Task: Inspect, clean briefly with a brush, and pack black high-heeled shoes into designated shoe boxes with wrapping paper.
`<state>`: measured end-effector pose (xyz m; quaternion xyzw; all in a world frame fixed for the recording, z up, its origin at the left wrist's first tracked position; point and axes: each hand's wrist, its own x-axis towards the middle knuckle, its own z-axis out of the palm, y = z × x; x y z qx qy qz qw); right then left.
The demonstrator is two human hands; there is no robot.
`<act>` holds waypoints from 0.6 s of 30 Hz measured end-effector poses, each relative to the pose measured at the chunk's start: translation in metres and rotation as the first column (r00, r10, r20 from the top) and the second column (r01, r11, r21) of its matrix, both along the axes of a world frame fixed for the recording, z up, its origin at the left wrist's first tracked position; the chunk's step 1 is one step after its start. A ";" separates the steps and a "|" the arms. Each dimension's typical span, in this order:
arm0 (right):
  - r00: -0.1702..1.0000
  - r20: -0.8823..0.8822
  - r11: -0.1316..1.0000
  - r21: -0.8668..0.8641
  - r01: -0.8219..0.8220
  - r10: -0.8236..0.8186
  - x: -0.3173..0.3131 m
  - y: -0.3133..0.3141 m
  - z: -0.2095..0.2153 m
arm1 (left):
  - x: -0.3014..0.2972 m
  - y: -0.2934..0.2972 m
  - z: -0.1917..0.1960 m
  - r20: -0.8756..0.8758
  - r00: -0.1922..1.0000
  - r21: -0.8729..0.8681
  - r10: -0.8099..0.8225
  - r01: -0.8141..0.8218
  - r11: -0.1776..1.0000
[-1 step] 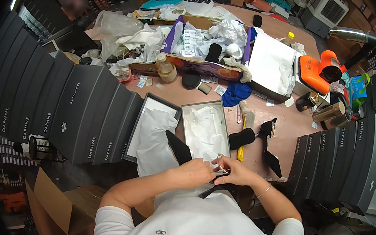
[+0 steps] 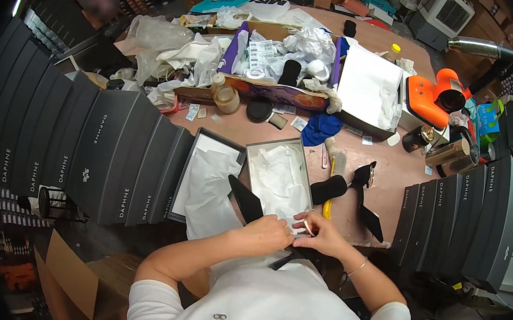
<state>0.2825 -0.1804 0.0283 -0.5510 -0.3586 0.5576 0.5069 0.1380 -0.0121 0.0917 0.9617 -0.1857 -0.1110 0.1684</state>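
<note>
Close to my body, my left hand [image 2: 264,234] is closed around a black pointed shoe [image 2: 245,199], its toe pointing up and left. My right hand [image 2: 323,236] is beside it, thumb and fingers pinching a thin pale strip [image 2: 308,227]; I cannot tell whether it belongs to the shoe. The hands hide the shoe's back part. Past them lie an open shoe box [image 2: 301,158] lined with white tissue and, left of it, a second box part [image 2: 242,146] with loose tissue paper [image 2: 214,177]. Another black shoe [image 2: 368,215] with an ankle strap lies to the right.
Grey shoe boxes stand in rows at left [image 2: 107,150] and right [image 2: 479,214]. A black pad [image 2: 328,190] lies over a yellow-handled brush [image 2: 327,209]. Behind are a blue cloth [image 2: 322,129], a bottle [image 2: 227,97], a purple carton [image 2: 335,74] of crumpled paper and an orange device [image 2: 426,100].
The pale strip between my right fingers has turned and shows more. The held shoe's toe has shifted slightly right and up toward the open box.
</note>
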 end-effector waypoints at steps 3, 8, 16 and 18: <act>0.820 -0.331 0.881 -0.085 0.466 -0.466 -0.001 -0.019 -0.006 | 0.014 -0.001 -0.005 0.053 0.996 0.016 -0.078 0.077 0.997; 0.669 -0.620 0.905 -0.184 0.385 -0.410 0.009 -0.032 0.000 | 0.027 -0.008 -0.002 0.022 0.992 -0.053 -0.127 0.128 0.990; 0.867 0.253 0.883 -0.321 -0.344 0.429 0.011 -0.031 0.019 | 0.026 -0.025 -0.006 -0.019 0.966 0.000 -0.259 0.259 0.966; 0.858 0.240 0.885 -0.232 -0.404 0.454 0.013 -0.036 0.018 | 0.025 -0.030 -0.007 0.067 0.972 -0.068 -0.225 0.230 0.971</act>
